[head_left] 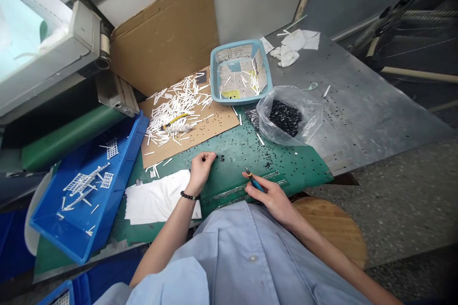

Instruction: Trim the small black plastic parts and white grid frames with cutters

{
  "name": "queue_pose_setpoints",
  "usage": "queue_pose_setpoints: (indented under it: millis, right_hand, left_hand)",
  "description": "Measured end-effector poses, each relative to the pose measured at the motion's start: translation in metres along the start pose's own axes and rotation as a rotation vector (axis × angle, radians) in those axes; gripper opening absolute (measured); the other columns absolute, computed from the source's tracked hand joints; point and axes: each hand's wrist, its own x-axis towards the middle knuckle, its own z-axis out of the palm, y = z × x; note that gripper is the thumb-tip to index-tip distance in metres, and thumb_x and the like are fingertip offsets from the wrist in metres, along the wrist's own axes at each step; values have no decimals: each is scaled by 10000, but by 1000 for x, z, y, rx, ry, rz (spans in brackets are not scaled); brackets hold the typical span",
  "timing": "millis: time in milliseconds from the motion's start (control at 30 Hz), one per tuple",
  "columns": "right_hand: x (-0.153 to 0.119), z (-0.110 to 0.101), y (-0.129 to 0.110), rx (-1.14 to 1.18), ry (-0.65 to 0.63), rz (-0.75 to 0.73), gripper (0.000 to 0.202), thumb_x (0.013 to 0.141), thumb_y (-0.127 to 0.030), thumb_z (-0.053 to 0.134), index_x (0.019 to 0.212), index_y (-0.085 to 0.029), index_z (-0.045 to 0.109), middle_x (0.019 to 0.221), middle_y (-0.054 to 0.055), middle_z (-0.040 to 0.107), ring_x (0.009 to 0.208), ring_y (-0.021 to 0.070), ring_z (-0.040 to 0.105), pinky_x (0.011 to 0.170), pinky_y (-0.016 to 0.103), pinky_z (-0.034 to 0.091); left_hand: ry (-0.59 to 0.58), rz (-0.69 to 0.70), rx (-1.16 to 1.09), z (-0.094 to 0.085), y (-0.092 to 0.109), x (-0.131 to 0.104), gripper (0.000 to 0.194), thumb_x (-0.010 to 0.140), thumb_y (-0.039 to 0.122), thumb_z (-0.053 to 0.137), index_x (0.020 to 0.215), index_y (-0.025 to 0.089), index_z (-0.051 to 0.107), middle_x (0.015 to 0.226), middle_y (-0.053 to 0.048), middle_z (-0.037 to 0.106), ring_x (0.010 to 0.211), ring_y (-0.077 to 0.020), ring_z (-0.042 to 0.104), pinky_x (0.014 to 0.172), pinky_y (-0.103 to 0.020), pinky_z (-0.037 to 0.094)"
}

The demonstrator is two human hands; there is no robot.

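My left hand (201,169) is closed in a pinch just above the green mat (232,139), with small black pieces (222,157) beside its fingertips. A tiny black part (215,156) shows at those fingertips; its exact shape is too small to make out. In my right hand (274,200) are blue-handled nippers (255,182), their dark pointed tip aimed up and left, apart from the left hand. A white cloth (157,198) lies beneath and left of my left wrist. Beyond my right hand, a clear plastic bag (309,114) stands open, full of small black parts (285,117).
A cardboard sheet (223,126) bears a heap of white sticks (175,105). Behind the bag stands a light-blue basket (213,76) with white sticks inside. On the left, a blue bin (123,152) holds white plastic frames (80,182). A wooden stool (332,226) is at lower right.
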Motion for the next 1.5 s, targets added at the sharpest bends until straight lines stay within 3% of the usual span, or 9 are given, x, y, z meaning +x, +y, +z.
queue_pose_setpoints:
  millis: [133,267,400,500,600,833,1033,1200,1500]
  right_hand:
    - [-1,0,-1,-3,13,-2,550,813,-505,592,1271,-201,598,850,-7,614,793,166,555,816,331,455]
    - [-5,1,1,-25,58,-31,511,822,-480,589,1250,-202,611,847,-4,624,807,176,576,834,337,463]
    - [-12,4,-5,1,233,-162,485,812,-453,626,1239,-222,616,986,44,641,938,206,578,927,362,436]
    - [-11,6,-14,340,131,47,500,827,-503,592,1215,-188,610,909,66,641,822,195,596,774,352,494]
    - [-8,9,-18,502,44,194,542,815,-512,606,1225,-157,582,835,50,625,742,170,587,677,312,486]
    - [-5,7,-10,-377,147,-192,444,897,-429,513,1277,-204,560,1028,49,635,923,204,582,865,362,467]
    - [0,8,-9,-1053,229,-516,471,945,-363,431,1345,-126,499,1009,115,596,916,246,526,832,375,435]
    - [0,10,-15,-1230,234,-531,465,929,-346,463,1342,-136,502,967,104,581,859,239,490,782,367,396]
    - [0,11,-11,-1258,248,-516,465,925,-350,474,1340,-145,506,946,100,578,851,233,471,774,358,358]
  left_hand:
    - [101,183,397,4,-10,4,288,781,422,634,901,163,672,596,42,464,586,-119,447,596,-240,319]
    - [102,209,491,5,-11,4,205,802,369,599,838,183,677,576,33,492,585,-129,473,598,-251,314]
    - [50,72,107,3,-5,2,212,775,374,628,785,163,616,596,34,491,521,-92,402,527,-229,281]
    - [-86,-102,-359,0,2,-2,259,714,357,702,758,151,551,628,33,489,493,-57,366,479,-199,253]
    - [-182,-174,-592,-5,10,-8,279,683,297,755,800,131,565,681,11,526,535,-48,423,496,-173,306]
    - [-288,-177,-648,-4,20,-26,239,693,205,762,870,94,647,723,-10,544,598,-48,465,545,-157,363]
    - [-389,-200,-584,2,19,-36,259,707,222,776,911,115,657,718,-4,556,600,-45,461,560,-156,358]
    - [-426,-188,-506,4,13,-42,247,721,247,775,902,120,665,701,10,538,598,-46,451,552,-160,344]
    - [-454,-208,-470,6,11,-44,272,705,277,791,901,124,682,675,15,546,598,-48,449,561,-167,337]
